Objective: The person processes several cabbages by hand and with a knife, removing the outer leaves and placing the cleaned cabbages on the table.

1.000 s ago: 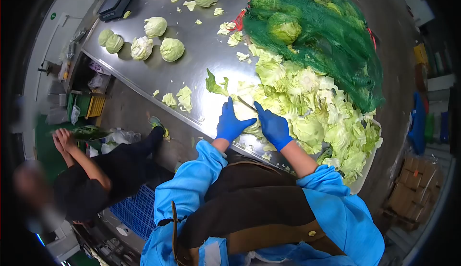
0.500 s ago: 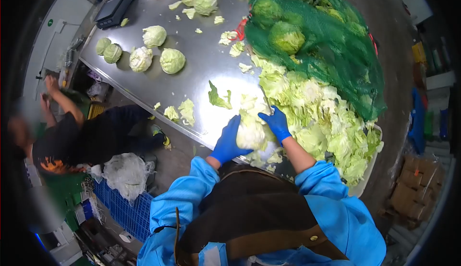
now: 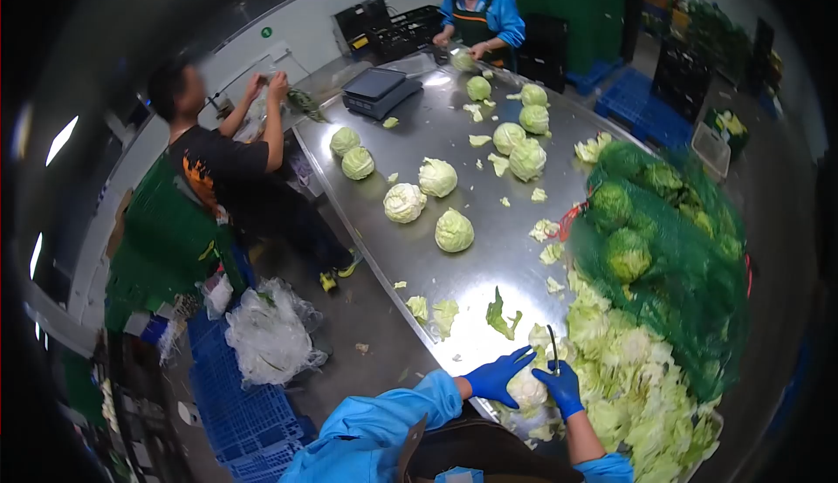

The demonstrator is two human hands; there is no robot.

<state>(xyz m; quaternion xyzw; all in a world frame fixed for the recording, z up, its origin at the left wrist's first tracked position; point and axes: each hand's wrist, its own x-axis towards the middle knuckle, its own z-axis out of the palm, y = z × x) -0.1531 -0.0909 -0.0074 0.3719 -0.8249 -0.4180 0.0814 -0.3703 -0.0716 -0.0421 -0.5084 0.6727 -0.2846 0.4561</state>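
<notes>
A pale, trimmed cabbage (image 3: 527, 390) sits at the near edge of the steel table. My left hand (image 3: 503, 378), in a blue glove, holds it from the left side with the fingers laid along it. My right hand (image 3: 561, 387), gloved too, grips a knife (image 3: 552, 348) whose narrow dark blade points away from me, just right of the cabbage. The knife's handle is hidden in the fist. Right of this hand spreads a big heap of loose cabbage leaves (image 3: 624, 369). A dark green torn leaf (image 3: 501, 315) lies beyond my hands.
Several cabbages (image 3: 454, 231) stand on the steel table (image 3: 384, 230). A green mesh sack (image 3: 672, 265) of cabbages lies on the right. A scale (image 3: 381, 90) is at the far left. One person (image 3: 236, 160) stands left, another (image 3: 484, 16) at the far end. Blue crates (image 3: 231, 396) are on the floor.
The camera view has tipped up and swung, bringing the far end of the table and a second person into sight. Both hands stay at the cabbage, and the knife stays in the right.
</notes>
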